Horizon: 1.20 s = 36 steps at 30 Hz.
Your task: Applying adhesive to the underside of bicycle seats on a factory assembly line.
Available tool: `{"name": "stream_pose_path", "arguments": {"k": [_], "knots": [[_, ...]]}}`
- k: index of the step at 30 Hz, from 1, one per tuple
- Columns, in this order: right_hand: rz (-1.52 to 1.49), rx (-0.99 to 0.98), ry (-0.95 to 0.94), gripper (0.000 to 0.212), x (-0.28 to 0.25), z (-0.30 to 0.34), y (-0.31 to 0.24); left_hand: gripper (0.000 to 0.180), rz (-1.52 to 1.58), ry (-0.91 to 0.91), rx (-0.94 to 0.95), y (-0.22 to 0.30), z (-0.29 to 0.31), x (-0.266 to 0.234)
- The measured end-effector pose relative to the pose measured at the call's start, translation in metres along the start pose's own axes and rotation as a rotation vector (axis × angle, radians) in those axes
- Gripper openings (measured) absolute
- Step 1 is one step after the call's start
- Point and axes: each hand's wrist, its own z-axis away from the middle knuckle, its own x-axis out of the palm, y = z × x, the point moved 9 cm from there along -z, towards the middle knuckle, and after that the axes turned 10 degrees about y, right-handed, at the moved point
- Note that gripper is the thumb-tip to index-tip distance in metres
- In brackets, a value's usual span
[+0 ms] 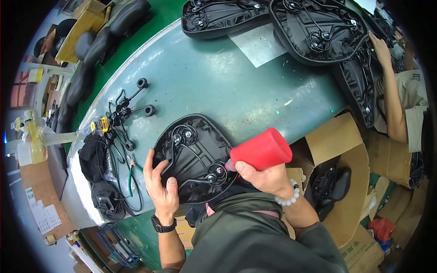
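Observation:
A black saddle [193, 159] lies upside down at the near edge of the table, its metal rails, coil springs and bolts showing. My left hand [162, 191] grips its left rim, with the thumb over the edge and fingers on the underside. In my right hand [267, 178] is a red squeeze bottle [264, 150], tilted so its clear nozzle points left and down. The tip is at a bolt [220, 170] by the right-hand spring; whether it touches cannot be made out. Part of the right fingers is hidden by the bottle.
Left on the table are pliers [130, 182] with green handles, tangled black cables and a black cap [92, 157]. More upturned saddles [314, 32] lie at the far side, beside a co-worker's arm [395, 100]. An open cardboard box [353, 200] with saddles stands right.

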Motion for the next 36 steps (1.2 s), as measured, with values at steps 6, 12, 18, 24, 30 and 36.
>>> {"name": "stream_pose_path", "arguments": {"k": [6, 12, 18, 24, 30, 36], "knots": [[0.161, -0.132, -0.085, 0.013, 0.001, -0.006, -0.011, 0.05, -0.018, -0.011, 0.006, -0.002, -0.001, 0.002], [-0.236, 0.158, 0.186, 0.022, -0.031, -0.003, 0.013, 0.044, 0.065, 0.1, -0.43, -0.083, 0.029, -0.059], [-0.742, 0.404, 0.248, 0.04, -0.062, -0.024, 0.084, 0.058, 0.573, -0.209, -1.068, -0.115, 0.113, -0.023], [-0.954, 0.364, 0.131, 0.04, -0.06, -0.045, 0.093, 0.058, 1.085, 0.2, -1.025, -0.05, 0.013, -0.025], [-0.918, 0.377, 0.152, 0.043, -0.06, -0.047, 0.104, 0.033, 1.181, -0.011, -0.867, -0.057, -0.158, -0.003], [-0.945, 0.408, 0.171, 0.042, -0.065, -0.043, 0.097, 0.03, 1.304, 0.164, -0.457, -0.023, -0.285, 0.017]]}}
